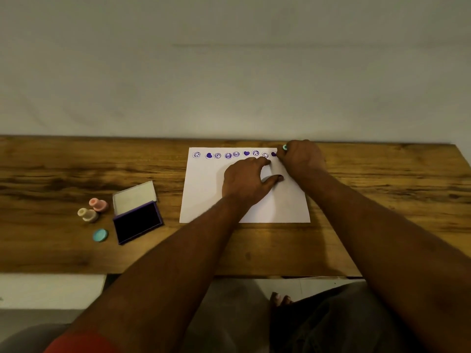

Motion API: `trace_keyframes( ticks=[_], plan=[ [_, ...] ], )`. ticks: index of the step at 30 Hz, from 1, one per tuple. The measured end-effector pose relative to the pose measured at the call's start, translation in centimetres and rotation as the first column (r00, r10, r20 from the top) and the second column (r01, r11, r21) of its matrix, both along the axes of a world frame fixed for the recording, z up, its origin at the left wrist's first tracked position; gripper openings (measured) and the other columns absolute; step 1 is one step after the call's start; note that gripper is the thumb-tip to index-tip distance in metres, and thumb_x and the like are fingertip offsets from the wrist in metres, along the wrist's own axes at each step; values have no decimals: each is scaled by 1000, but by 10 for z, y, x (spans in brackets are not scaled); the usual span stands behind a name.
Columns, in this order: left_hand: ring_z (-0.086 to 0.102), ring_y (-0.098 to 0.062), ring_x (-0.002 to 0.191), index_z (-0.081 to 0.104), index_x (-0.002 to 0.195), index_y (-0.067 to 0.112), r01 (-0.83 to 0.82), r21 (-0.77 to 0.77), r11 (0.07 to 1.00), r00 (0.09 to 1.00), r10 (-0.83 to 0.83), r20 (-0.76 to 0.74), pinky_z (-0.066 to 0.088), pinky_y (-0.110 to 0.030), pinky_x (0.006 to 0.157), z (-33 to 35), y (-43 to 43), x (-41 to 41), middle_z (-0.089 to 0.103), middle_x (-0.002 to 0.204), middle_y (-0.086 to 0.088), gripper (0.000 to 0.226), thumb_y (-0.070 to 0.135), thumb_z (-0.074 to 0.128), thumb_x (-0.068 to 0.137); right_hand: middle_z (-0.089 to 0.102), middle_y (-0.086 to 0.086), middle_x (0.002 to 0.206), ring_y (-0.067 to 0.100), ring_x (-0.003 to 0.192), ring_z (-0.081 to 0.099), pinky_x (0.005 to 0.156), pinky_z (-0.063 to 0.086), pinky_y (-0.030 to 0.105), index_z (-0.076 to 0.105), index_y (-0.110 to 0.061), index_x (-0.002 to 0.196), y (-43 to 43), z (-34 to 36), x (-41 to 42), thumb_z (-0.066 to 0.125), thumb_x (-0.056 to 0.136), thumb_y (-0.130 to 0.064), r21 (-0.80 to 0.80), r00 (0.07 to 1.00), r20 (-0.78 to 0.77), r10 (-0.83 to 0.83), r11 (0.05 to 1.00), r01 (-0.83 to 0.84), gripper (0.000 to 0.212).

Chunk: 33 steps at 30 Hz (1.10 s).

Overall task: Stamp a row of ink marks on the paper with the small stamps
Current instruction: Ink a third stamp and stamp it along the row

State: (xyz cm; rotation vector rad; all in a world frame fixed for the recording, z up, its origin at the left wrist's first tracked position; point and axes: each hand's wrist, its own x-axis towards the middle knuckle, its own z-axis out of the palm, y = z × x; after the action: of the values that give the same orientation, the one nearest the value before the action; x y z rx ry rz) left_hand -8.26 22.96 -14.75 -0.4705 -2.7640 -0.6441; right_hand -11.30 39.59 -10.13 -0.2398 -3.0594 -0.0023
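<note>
A white sheet of paper lies on the wooden table. Along its far edge runs a row of several purple ink marks, faces and hearts. My right hand is at the paper's far right corner, closed around a small teal stamp whose top pokes out; the stamp's base is hidden by my fingers. A heart mark shows just left of that hand. My left hand lies flat on the paper with fingers spread, holding nothing.
At the left stand a pink stamp and a cream stamp, with a teal cap lying in front of them. An open purple ink pad with its lid raised sits between them and the paper.
</note>
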Motion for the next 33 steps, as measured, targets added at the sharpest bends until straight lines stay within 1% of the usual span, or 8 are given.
trace_keyframes(
  ticks=[6,8,11,14,18,21,26,33],
  plan=[
    [68,-25,110,64,135,32,57,-40,998,997,-55,60,53,-37,88,12,-1,3,73,125,0,64,77,56,90,71,19,85,38,81,66,67,44,34,71,-6,86,5,11,4,41,104,-47,-199,985,-154,-79,979,47,53],
    [67,-24,112,62,136,31,84,-22,996,990,-81,116,51,-36,89,18,-3,2,73,123,0,62,73,60,91,57,9,59,31,59,53,55,31,29,57,-11,63,9,22,7,40,104,-46,-415,945,-261,-197,907,74,57],
    [67,-21,106,60,141,32,120,-4,993,983,-118,141,48,-33,80,32,-11,5,73,103,6,60,66,63,93,48,5,52,22,52,44,50,27,28,51,-6,59,13,33,13,40,106,-46,-623,926,-271,-264,781,40,62],
    [65,-16,94,64,138,34,120,3,993,989,-120,92,43,-29,70,47,-28,14,53,75,16,55,66,63,93,52,15,56,27,55,46,54,29,35,52,1,63,14,34,22,42,106,-46,-623,940,-279,-195,782,-22,64],
    [67,-10,94,68,130,37,115,-25,993,992,-113,62,51,-29,73,65,-77,37,48,68,19,52,71,58,92,52,16,57,27,54,46,53,32,34,53,1,64,11,36,28,43,106,-46,-645,943,-293,-156,760,-74,64],
    [67,-8,87,69,125,39,74,-94,993,996,-69,58,53,-28,69,78,-128,57,60,75,18,54,77,53,90,51,6,54,15,51,46,51,32,27,54,-7,65,-5,39,30,41,105,-51,-639,945,-316,-79,754,-151,61],
    [68,-7,82,58,72,36,-95,-83,992,991,102,81,58,-32,66,92,-216,102,77,109,15,35,65,70,87,54,-6,57,8,56,52,53,35,25,59,-14,73,-73,51,36,43,102,-55,-617,933,-331,142,715,-328,54],
    [60,-6,72,77,113,34,-362,-59,930,925,366,101,45,-26,56,91,-304,165,66,80,17,43,64,75,83,75,2,93,15,80,65,75,53,37,77,-16,114,-206,76,68,60,100,-45,-660,812,-328,484,498,-563,37]
  ],
)
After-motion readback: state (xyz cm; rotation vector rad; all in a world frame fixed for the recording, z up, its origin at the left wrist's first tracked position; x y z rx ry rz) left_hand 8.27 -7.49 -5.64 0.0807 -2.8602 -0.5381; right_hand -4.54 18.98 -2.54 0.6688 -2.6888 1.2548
